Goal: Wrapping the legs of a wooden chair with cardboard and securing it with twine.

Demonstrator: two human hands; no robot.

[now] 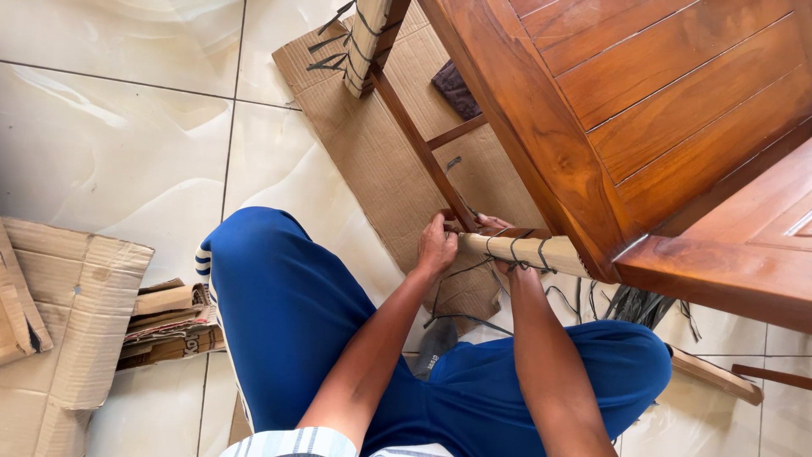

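A brown wooden chair [677, 101] stands over me, its seat filling the upper right. One chair leg [529, 251] is wrapped in tan cardboard tied with dark string. My left hand [437, 245] grips the lower end of this wrapped leg, where the cardboard stops. My right hand [499, 233] is behind the leg, fingers curled around it and mostly hidden by the cardboard. Loose dark string [469, 320] hangs from the leg over my blue-trousered knees. A second wrapped leg [365, 38] shows at the top.
A flat cardboard sheet [372, 161] lies on the glossy tile floor under the chair. Crumpled cardboard pieces [76, 305] sit at the left. A bundle of dark strings [634, 300] lies below the seat's edge. A wooden stick [719, 378] rests at the right.
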